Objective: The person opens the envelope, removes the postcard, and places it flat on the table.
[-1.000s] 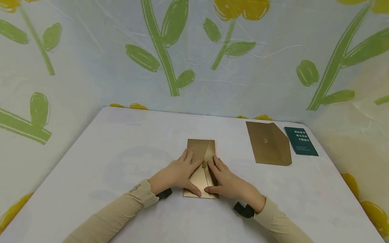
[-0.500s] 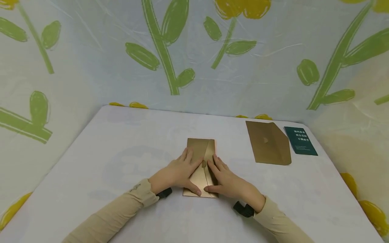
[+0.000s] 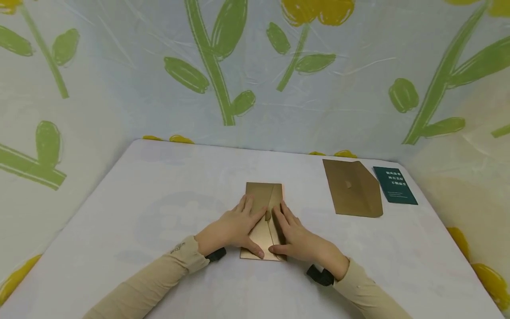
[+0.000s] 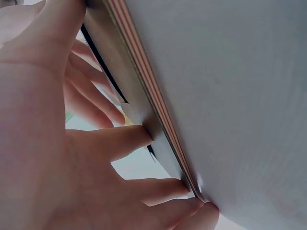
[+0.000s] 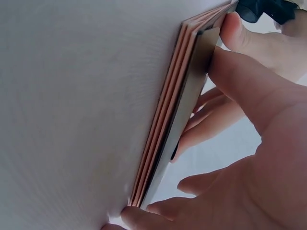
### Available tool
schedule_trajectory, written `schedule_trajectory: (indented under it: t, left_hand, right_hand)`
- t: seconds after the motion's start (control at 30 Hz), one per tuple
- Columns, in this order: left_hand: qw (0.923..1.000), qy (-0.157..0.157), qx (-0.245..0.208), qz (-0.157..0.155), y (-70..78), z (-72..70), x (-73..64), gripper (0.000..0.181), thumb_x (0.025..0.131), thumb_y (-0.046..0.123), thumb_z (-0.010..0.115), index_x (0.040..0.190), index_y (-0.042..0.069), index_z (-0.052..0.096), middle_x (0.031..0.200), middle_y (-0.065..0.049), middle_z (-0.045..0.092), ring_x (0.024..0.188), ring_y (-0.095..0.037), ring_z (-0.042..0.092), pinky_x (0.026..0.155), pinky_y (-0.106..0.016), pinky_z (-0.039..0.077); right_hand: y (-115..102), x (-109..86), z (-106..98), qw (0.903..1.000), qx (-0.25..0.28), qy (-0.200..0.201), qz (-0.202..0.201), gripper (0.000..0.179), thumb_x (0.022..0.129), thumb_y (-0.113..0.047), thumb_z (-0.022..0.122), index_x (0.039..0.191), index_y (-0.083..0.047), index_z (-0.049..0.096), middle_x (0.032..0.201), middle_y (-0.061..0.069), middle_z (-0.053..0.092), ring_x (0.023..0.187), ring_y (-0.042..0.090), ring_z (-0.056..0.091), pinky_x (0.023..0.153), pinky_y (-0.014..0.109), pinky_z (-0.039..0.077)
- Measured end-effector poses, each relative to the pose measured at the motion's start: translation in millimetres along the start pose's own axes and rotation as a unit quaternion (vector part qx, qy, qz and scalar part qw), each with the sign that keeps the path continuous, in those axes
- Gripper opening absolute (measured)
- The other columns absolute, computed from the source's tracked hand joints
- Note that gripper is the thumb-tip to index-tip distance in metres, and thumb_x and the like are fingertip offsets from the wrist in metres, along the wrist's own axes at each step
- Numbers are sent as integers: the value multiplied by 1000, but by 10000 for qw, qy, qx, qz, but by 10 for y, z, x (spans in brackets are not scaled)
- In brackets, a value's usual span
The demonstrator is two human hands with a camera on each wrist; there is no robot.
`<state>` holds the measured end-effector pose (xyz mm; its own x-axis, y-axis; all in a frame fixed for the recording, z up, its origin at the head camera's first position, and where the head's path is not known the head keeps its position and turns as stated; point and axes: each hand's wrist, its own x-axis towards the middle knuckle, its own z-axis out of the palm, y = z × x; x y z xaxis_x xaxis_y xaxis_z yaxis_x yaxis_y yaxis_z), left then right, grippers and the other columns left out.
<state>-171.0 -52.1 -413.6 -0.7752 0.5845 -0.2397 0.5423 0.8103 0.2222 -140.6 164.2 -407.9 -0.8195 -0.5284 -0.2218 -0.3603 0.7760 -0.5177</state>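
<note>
A brown-gold paper envelope (image 3: pixel 260 232) lies lengthwise on the table, its slanted flap folded over and a small rounded tab near the middle. My left hand (image 3: pixel 235 227) rests on its left side with fingers spread, thumb near the bottom edge. On the right side, my right hand (image 3: pixel 302 241) presses along the flap, fingers extended. Fingertips of both hands reach the envelope's long edges. In the right wrist view, the envelope's side (image 5: pixel 165 115) shows several pinkish layers stacked at the edge; the left wrist view shows similar pink layers (image 4: pixel 148 86). What is inside is hidden.
A second brown envelope (image 3: pixel 346 190) lies flat at the back right, its pointed flap unfolded. Beside it is a dark green card (image 3: pixel 395 185) with white lettering. The white-covered table (image 3: pixel 179 186) meets a flower-printed cloth wall (image 3: pixel 338 102) behind.
My right hand's fingers have shifted very slightly up along the flap. The left hand and the envelope stay in place.
</note>
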Motion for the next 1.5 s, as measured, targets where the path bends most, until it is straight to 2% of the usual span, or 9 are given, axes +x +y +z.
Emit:
schedule_trajectory:
  t: [0.23, 0.43, 0.7, 0.9, 1.03, 1.2, 1.37, 1.5]
  left_hand:
    - [10000, 0, 4, -28, -9, 31, 21, 127, 62, 82, 69, 160, 19, 18, 162, -26, 1, 148, -46, 4, 101, -56, 44]
    - [10000, -39, 28, -42, -5, 27, 27, 127, 62, 82, 69, 160, 19, 18, 162, -26, 1, 148, -46, 3, 101, -56, 44]
    - [10000, 31, 47, 17, -6, 35, 13, 125, 63, 81, 70, 160, 18, 21, 162, -28, 2, 148, -47, 5, 100, -54, 45]
    - [9998, 76, 140, 103, -14, 39, 1, 117, 65, 81, 68, 159, 27, 24, 160, -30, 4, 146, -50, 7, 100, -55, 45]
    - [9998, 99, 140, 88, -13, 41, -5, 115, 65, 80, 69, 159, 29, 26, 160, -30, 5, 146, -50, 8, 99, -55, 45]
    - [9999, 68, 124, 46, -6, 33, -4, 115, 65, 80, 69, 159, 30, 25, 161, -29, 3, 147, -49, 7, 99, -55, 46]
    - [9999, 74, 98, 85, -2, 35, -2, 115, 65, 80, 69, 159, 30, 26, 161, -29, 3, 147, -49, 7, 98, -56, 46]
    - [9999, 83, 25, 99, 3, 35, -4, 115, 65, 79, 70, 159, 29, 26, 161, -29, 3, 147, -49, 6, 100, -57, 44]
  right_hand:
    - [-15, -4, -15, 9998, 69, -204, -20, 95, 96, -36, 66, 159, -2, 4, 162, 22, -14, 147, 46, 5, 115, 60, 16]
    - [-21, -15, -31, 9995, 79, -292, 38, 92, 97, -37, 63, 159, -4, 3, 163, 20, -14, 148, 43, 3, 112, 60, 24]
    - [-12, -56, -91, 9989, 290, -363, 95, 94, 98, -28, 64, 160, -9, -4, 163, 18, -16, 149, 40, 5, 111, 58, 29]
    - [-7, -145, -251, 9994, 223, -263, 52, 101, 94, -20, 68, 159, -10, -7, 163, 18, -18, 149, 41, 1, 110, 60, 29]
    - [8, -182, -332, 9999, -134, -58, -5, 105, 87, -17, 76, 159, -2, 2, 162, 19, -18, 149, 43, -3, 110, 61, 27]
    - [71, -177, -371, 9980, -619, 95, -65, 101, 78, -20, 85, 152, 11, 23, 162, 24, -11, 147, 48, -2, 112, 66, 16]
    - [159, -133, -362, 9972, -729, -132, 26, 102, 77, -25, 87, 150, 13, 27, 163, 26, -3, 148, 45, -1, 114, 64, 11]
    - [214, -100, -341, 9965, -619, -559, 101, 102, 81, -29, 83, 151, 13, 22, 162, 28, 4, 149, 44, 6, 116, 60, 12]
